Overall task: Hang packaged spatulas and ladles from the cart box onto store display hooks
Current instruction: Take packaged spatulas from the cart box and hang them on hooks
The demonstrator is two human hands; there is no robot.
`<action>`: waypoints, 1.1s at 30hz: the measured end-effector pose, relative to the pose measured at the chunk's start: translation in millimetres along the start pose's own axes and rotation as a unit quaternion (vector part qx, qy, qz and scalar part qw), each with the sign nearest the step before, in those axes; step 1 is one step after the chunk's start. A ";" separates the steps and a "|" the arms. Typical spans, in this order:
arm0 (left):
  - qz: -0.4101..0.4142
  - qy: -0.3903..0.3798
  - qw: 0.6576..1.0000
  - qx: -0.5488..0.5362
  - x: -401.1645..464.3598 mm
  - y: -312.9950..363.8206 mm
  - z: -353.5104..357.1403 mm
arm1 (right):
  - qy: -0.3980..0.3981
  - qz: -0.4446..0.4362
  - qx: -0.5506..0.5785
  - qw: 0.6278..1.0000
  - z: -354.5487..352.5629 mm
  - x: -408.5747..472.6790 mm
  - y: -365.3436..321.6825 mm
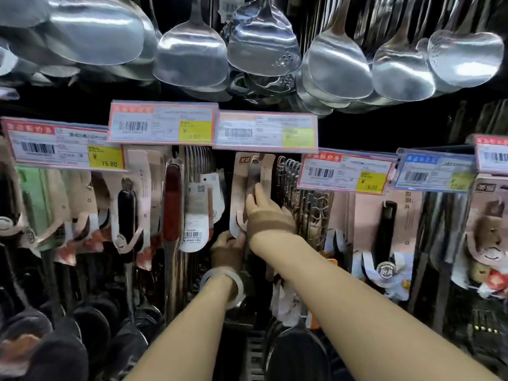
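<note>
Under the middle price tag (265, 132), a carded utensil pack (251, 193) was hung up among the other packs, right beside a row of wire skimmers (297, 188). The right hand (268, 213) was laid against its card, fingers only loosely curled. The left hand (228, 248), bangle (233, 284) on the wrist, was closed around the pack's lower end.

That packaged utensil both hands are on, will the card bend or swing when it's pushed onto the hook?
The packaged utensil probably swings, since it hangs by its top while the right hand steadies it. Its thin card likely flexes; the left hand holds the lower end. The metal handle should stay stiff.
</note>
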State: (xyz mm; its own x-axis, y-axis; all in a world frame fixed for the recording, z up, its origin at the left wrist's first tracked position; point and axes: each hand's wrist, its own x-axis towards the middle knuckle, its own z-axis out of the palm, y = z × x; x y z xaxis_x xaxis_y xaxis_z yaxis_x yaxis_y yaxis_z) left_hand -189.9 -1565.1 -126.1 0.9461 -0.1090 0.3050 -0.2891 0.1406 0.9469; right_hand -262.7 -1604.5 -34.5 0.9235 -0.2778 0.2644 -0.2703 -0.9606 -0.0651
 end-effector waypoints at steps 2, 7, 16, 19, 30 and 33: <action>-0.001 0.003 1.000 0.006 1.3 0.6 1.5 | 0.001 0.006 -0.005 1.000 0.5 2.9 -0.7; -0.013 0.012 1.000 -0.005 5.9 -2.3 5.0 | 0.023 0.007 -0.023 0.999 4.0 8.1 1.9; -0.128 0.034 0.988 -0.079 3.9 -7.4 -6.5 | 0.002 -0.022 0.006 1.000 -6.9 2.3 -3.2; -0.092 0.002 0.991 0.097 -13.0 -7.1 -13.7 | 0.014 -0.048 0.021 0.999 -8.9 -19.6 -11.2; 0.259 -0.195 0.920 0.222 -118.1 40.0 -30.6 | 0.175 -0.027 0.073 0.981 33.9 -164.7 44.4; 0.327 -0.221 0.869 0.299 -146.7 34.8 -15.8 | 0.126 0.049 -0.042 0.990 42.5 -199.1 85.5</action>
State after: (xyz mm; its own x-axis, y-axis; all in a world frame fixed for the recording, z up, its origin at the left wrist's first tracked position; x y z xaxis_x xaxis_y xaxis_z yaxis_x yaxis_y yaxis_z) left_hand -336.5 -1528.7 -139.5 0.4410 -0.5840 0.6815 -0.8928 -0.2080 0.3995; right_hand -458.1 -1631.7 -133.5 0.7967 -0.3484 0.4938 -0.3878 -0.9214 -0.0244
